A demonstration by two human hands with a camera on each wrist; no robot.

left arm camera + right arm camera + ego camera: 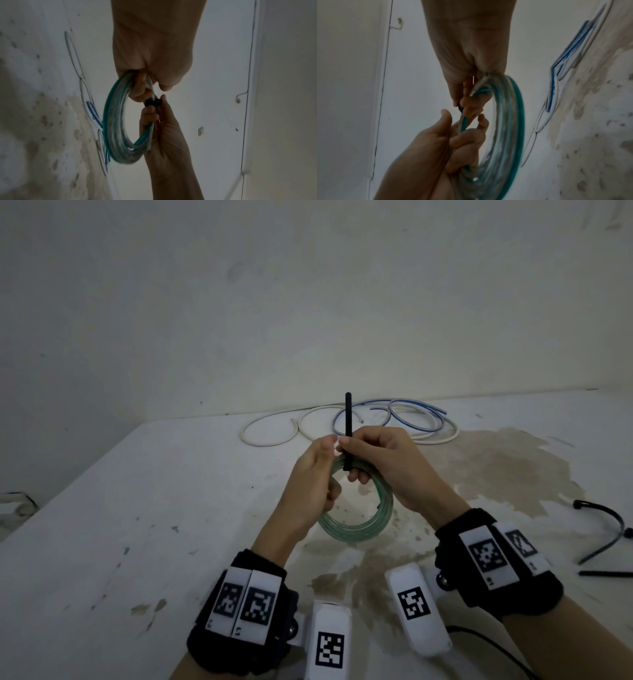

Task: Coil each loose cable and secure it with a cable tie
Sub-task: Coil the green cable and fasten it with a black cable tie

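Note:
A coil of clear green cable (359, 529) hangs above the stained white table (171, 508), held between both hands. My left hand (318, 470) grips the coil's upper left side, fingers curled through the loop. At the top of the coil my right hand (363, 460) pinches a black cable tie (348, 426), whose strap sticks straight up. In the left wrist view the tie's head (152, 102) sits against the coil (116, 128) between the two hands. In the right wrist view the coil (510, 135) is blurred and only a bit of the tie (459, 108) shows.
Loose white cables (270, 436) and blue-striped cables (411, 419) lie tangled at the table's back edge by the wall. Two more black cable ties (606, 539) lie at the far right. The table's left edge drops off near a dark object (20, 501).

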